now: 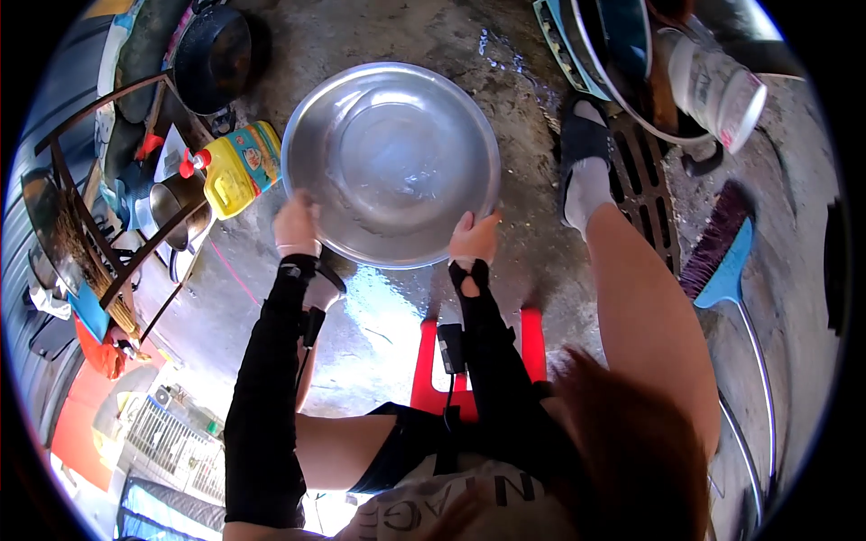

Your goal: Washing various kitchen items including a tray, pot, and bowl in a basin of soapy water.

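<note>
A wide round metal basin (329,212) is in front of me, with a shiny bottom that seems to hold a little clear water. My left hand (296,224) is closed at its near left rim, slightly blurred. At the near right rim, my right hand (474,239) grips the edge, thumb toward the inside and fingers partly hidden. Whether the basin rests on the floor or is slightly raised, I cannot tell. Just left of it stands a yellow jug (233,176) with a red cap and a coloured label.
A red stool (532,343) is beneath me on the wet concrete floor (388,311). To the right are a floor drain grate (645,185), a blue broom (729,261) and stacked pans with white containers (713,90). On the left are a black pan (212,59) and a rusty metal frame (86,198).
</note>
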Tool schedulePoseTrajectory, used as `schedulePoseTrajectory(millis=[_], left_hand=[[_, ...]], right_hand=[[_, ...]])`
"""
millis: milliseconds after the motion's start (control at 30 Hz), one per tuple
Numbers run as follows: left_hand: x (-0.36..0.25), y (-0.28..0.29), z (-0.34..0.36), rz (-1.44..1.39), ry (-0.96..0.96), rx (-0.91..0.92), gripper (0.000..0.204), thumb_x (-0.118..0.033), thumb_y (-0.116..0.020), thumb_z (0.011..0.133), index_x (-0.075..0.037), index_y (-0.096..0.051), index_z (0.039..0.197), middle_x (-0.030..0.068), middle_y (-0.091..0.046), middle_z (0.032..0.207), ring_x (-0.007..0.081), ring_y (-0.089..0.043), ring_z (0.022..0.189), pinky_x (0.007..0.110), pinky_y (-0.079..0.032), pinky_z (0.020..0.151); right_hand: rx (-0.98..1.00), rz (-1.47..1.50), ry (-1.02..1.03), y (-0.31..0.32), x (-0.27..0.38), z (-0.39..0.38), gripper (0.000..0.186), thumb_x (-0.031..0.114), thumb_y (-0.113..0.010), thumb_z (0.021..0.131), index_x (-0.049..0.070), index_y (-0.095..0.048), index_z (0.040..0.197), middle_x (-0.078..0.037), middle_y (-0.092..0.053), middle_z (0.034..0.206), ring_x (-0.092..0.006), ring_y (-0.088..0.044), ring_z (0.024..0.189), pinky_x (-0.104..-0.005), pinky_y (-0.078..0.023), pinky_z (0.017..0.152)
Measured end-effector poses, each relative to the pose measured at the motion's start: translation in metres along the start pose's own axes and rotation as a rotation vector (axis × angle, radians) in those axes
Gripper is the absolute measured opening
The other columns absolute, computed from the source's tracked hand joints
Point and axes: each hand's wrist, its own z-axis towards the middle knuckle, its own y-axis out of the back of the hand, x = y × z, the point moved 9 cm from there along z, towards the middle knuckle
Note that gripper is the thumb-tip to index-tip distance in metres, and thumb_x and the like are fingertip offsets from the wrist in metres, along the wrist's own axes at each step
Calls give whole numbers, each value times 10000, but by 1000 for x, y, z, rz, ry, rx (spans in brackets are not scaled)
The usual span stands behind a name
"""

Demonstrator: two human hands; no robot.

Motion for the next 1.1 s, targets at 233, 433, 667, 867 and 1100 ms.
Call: schedulePoseTrajectory(millis=[233, 433, 667, 867, 1100], left_hand=[[78, -44, -43, -101, 442, 161, 582, -552, -639, 681, -68, -644, 1005, 188, -644, 937, 349, -603, 932, 405, -469, 797], [56, 54, -123, -184, 387, 49, 403, -332, -612, 706, -112, -642, 1042, 177, -648, 938, 348, -610, 907, 394, -470, 810], [-19, 115, -143, -165, 237, 92, 498, -308, -595, 690, -44, -591, 1113, 238, -616, 1008, 366, -574, 1001, 406, -440, 875], [-181, 152, -171, -60, -126, 143, 403, -362, -578, 755, 21, -642, 865, 252, -623, 824, 417, -599, 837, 466, -472, 767], [-272, 125, -154, 46, -95, 213, 365, -333, -583, 747, -16, -651, 916, 254, -606, 964, 394, -577, 948, 434, -466, 822]], right_hand=[[-384, -35, 20, -34, -98, -59, 469, 107, -603, 730, 28, -506, 1182, -176, -542, 1199, -252, -502, 1138, -313, -395, 936], [-188, 81, 99, -23, -107, -111, 454, 99, -578, 743, 21, -493, 1182, -184, -549, 1178, -255, -521, 1105, -321, -416, 907], [-117, 215, 199, 19, -103, -129, 436, 90, -548, 758, 12, -479, 1181, -193, -557, 1154, -260, -543, 1067, -330, -441, 873], [39, 301, 202, -14, -135, -159, 421, 82, -523, 771, 5, -467, 1180, -201, -564, 1134, -263, -562, 1035, -338, -462, 844], [444, 484, 49, -54, -170, -137, 403, 73, -494, 786, -4, -453, 1180, -211, -572, 1110, -268, -584, 997, -347, -486, 810]])
